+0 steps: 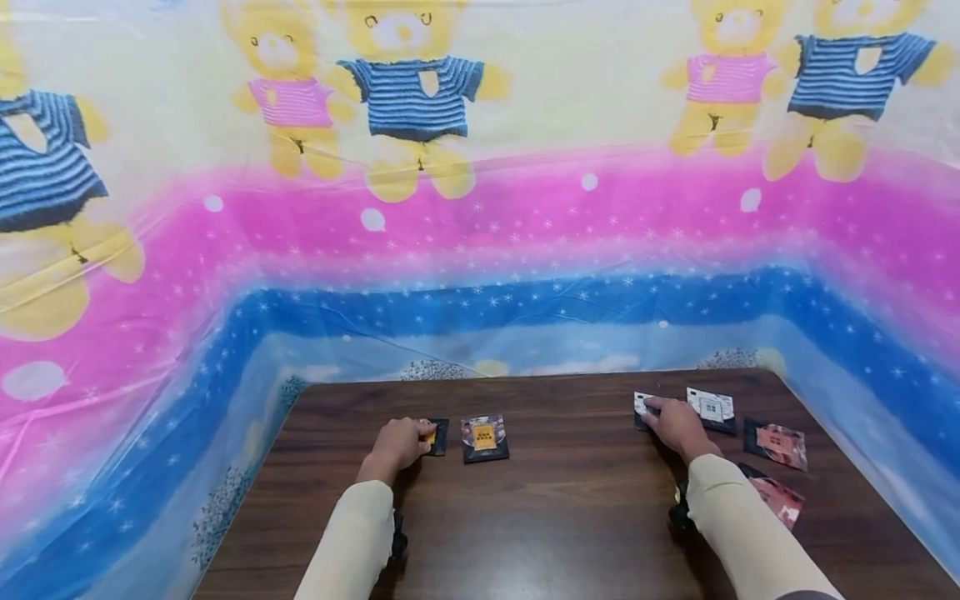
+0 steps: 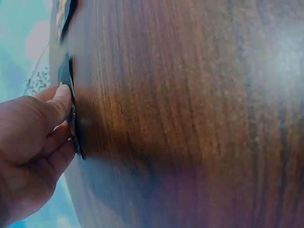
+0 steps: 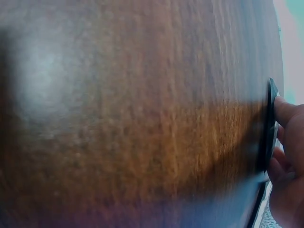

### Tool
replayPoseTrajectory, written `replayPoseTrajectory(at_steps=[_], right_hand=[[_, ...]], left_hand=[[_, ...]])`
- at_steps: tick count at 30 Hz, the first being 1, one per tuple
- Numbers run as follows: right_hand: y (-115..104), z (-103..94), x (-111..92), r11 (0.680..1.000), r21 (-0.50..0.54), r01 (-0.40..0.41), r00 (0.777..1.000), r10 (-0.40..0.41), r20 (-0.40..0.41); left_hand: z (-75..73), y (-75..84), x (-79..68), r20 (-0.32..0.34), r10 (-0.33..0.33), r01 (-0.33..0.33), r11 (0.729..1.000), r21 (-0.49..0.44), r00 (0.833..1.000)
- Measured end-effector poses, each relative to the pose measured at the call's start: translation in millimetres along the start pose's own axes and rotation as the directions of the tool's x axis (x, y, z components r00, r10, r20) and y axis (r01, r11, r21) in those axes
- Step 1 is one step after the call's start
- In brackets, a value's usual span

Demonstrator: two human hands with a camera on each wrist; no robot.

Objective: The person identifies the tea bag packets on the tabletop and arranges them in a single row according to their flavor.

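At the left of the table, my left hand (image 1: 402, 442) holds a small black-and-orange packet (image 1: 439, 437) low at the tabletop. In the left wrist view, the thumb and fingers (image 2: 61, 97) lie on this dark packet (image 2: 66, 71). Just right of it rests another packet (image 1: 485, 439) with an orange label. On the right side, my right hand (image 1: 677, 425) holds a white-and-black packet (image 1: 641, 408), partly covered by the fingers. The right wrist view shows its dark edge (image 3: 270, 123) against the thumb. A similar white-labelled packet (image 1: 711, 409) lies beside that hand.
Two reddish packets lie to the right: one (image 1: 776, 443) near the table's right edge, the other (image 1: 780, 500) partly behind the right forearm. The brown wooden table (image 1: 555, 517) meets a bear-printed cloth (image 1: 525, 208) at the back and sides.
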State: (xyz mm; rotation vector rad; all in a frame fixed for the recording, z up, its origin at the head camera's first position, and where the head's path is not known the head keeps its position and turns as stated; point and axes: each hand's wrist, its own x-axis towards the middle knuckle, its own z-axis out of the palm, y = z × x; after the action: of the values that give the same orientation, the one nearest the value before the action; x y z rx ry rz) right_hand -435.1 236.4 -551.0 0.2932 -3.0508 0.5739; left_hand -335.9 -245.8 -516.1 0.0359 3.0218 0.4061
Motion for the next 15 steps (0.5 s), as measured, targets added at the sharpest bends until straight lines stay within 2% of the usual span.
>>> replayPoseTrajectory(at_steps=[5,11,15], right_hand=[[-3.6,0.9,-3.4,1.0,0.012,-0.006,1.0,0.006,0.006],[-6.0,2.7,-8.7,1.0,-0.008,0.02,1.0,-0.02,0.003],[-9.2,4.6,-9.1,0.999,-0.026,0.026,1.0,-0.026,0.004]], left_hand=[[1.6,-2.9,0.6,0.001,0.005,-0.005,1.0,0.016,1.0],[0.7,-2.3,0.5,-0.005,0.002,-0.003,0.999,-0.035,1.0],[-0.1,-2.0,0.3,-0.006,0.001,-0.001,1.0,-0.026,1.0]])
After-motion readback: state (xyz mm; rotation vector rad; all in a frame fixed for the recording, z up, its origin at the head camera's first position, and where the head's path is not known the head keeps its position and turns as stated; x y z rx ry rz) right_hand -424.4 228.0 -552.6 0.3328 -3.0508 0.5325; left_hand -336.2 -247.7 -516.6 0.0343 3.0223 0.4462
